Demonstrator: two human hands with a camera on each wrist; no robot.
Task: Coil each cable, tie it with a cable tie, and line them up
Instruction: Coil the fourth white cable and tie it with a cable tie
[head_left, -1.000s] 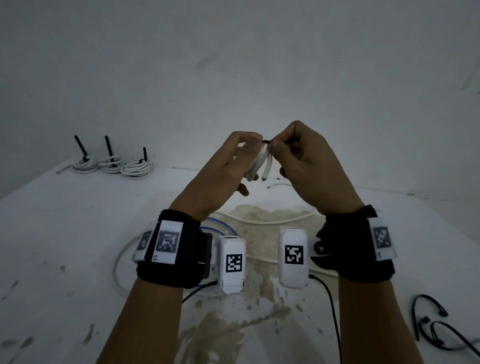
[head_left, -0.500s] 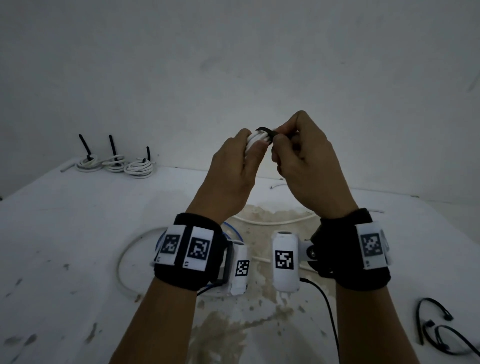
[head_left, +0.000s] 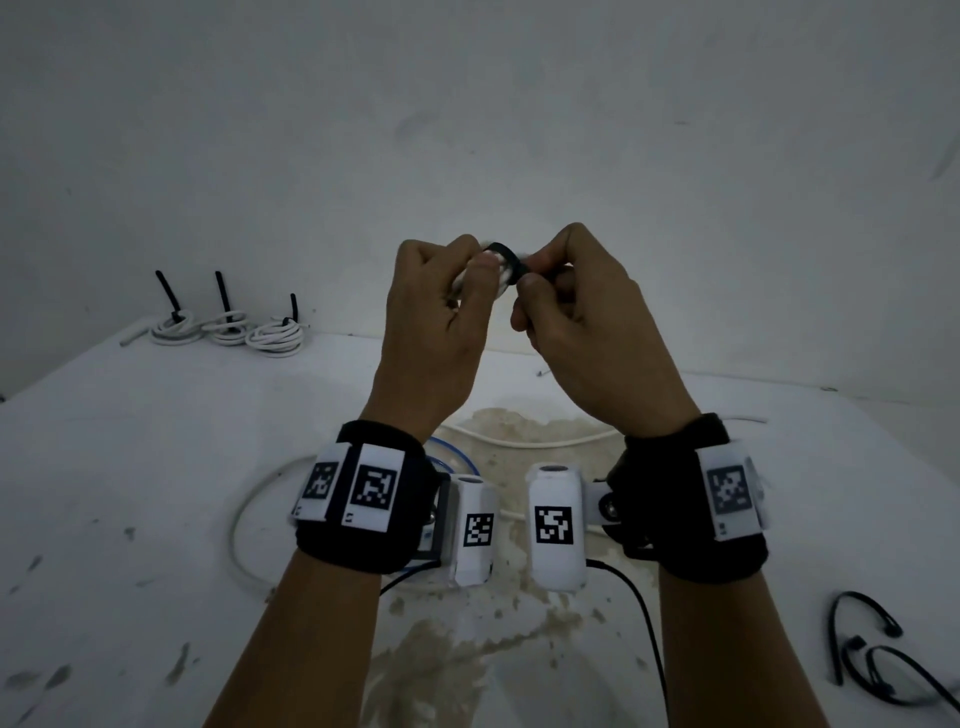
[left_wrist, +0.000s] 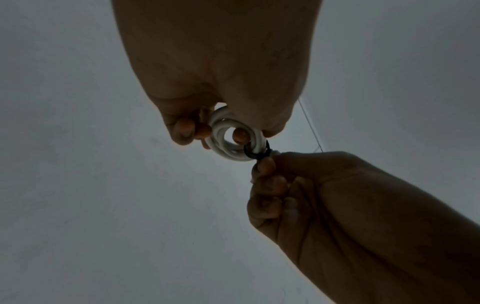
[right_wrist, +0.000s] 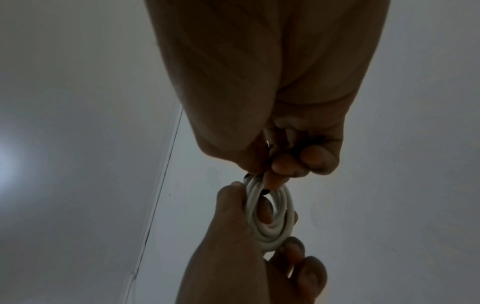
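At the centre of the head view, raised above the white table (head_left: 156, 467), the left hand (head_left: 436, 317) grips a small coil of white cable (left_wrist: 231, 139), one fingertip through its middle. The right hand (head_left: 582, 322) pinches the black cable tie (head_left: 506, 260) looped round the coil.
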